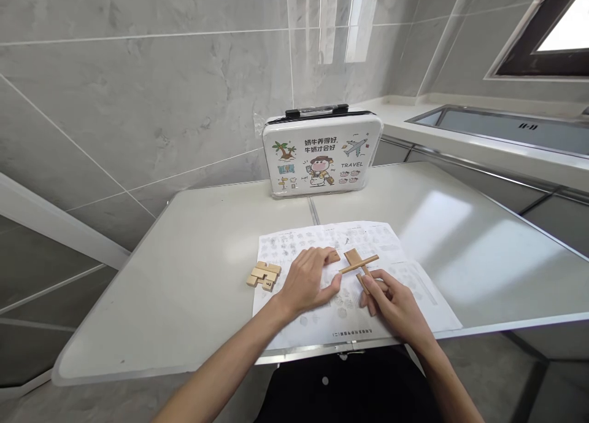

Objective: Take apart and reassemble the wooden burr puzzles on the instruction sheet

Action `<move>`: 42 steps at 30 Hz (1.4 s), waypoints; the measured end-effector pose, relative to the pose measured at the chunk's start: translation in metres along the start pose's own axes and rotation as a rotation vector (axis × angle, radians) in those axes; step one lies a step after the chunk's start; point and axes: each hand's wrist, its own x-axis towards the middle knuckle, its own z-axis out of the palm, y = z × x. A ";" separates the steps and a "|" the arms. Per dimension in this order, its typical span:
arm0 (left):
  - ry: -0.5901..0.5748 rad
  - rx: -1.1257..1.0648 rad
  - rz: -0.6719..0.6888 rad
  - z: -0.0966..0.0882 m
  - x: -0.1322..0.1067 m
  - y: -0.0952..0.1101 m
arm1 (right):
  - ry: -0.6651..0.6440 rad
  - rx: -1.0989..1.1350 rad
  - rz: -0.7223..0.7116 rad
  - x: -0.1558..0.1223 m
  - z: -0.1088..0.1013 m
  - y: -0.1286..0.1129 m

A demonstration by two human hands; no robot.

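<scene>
My right hand (391, 297) pinches several notched wooden puzzle sticks (355, 260) above a printed sheet. One thin stick (368, 262) lies crosswise over the others. My left hand (306, 279) is curled at their left, with a short wooden piece (334, 257) at its fingertips, partly hidden by the fingers. Its thumb is at the left end of the crosswise stick; whether they touch is hard to tell. Left of that hand, several light wooden pieces (264, 275) sit fitted side by side, one marked with a 3.
The printed instruction sheet (294, 334) covers the front middle of a white folding table (184, 275). A white case (322, 159) with cartoon pictures stands upright at the back, against the grey tiled wall. At the right is a counter with a sink (497, 125).
</scene>
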 end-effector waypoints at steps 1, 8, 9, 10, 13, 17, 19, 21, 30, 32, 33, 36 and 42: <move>0.012 0.054 -0.039 -0.001 0.001 -0.002 | 0.014 -0.001 0.001 0.000 0.000 0.000; -0.011 0.311 -0.158 0.003 -0.003 -0.018 | 0.073 -0.017 -0.002 0.001 0.002 0.002; -0.015 0.319 -0.164 0.004 -0.004 -0.019 | 0.076 -0.018 -0.004 0.001 0.002 0.001; -0.025 0.323 -0.173 0.005 -0.005 -0.020 | 0.076 -0.016 -0.005 0.000 0.002 0.001; -0.070 0.330 -0.196 0.006 -0.005 -0.018 | 0.059 -0.006 0.002 0.000 0.001 -0.001; -0.113 0.244 -0.222 0.004 -0.003 -0.013 | 0.051 0.038 0.019 0.000 0.000 0.000; -0.123 0.081 -0.309 0.000 0.000 -0.009 | 0.052 0.077 0.026 0.001 -0.001 0.002; -0.146 -0.170 -0.417 -0.004 0.003 -0.004 | 0.052 0.120 0.034 0.002 -0.002 0.003; -0.210 -1.023 -0.515 -0.014 0.008 0.010 | 0.008 0.439 0.155 0.005 -0.003 -0.007; -0.188 -1.048 -0.539 -0.017 0.007 0.011 | -0.002 0.493 0.194 0.008 0.001 -0.011; -0.182 -1.057 -0.551 -0.018 0.007 0.012 | -0.012 0.518 0.215 0.009 0.003 -0.012; -0.172 -1.081 -0.558 -0.020 0.007 0.010 | -0.041 0.593 0.264 0.013 0.011 -0.016; -0.141 -1.051 -0.541 -0.015 0.007 0.006 | -0.095 0.657 0.280 0.013 0.019 -0.022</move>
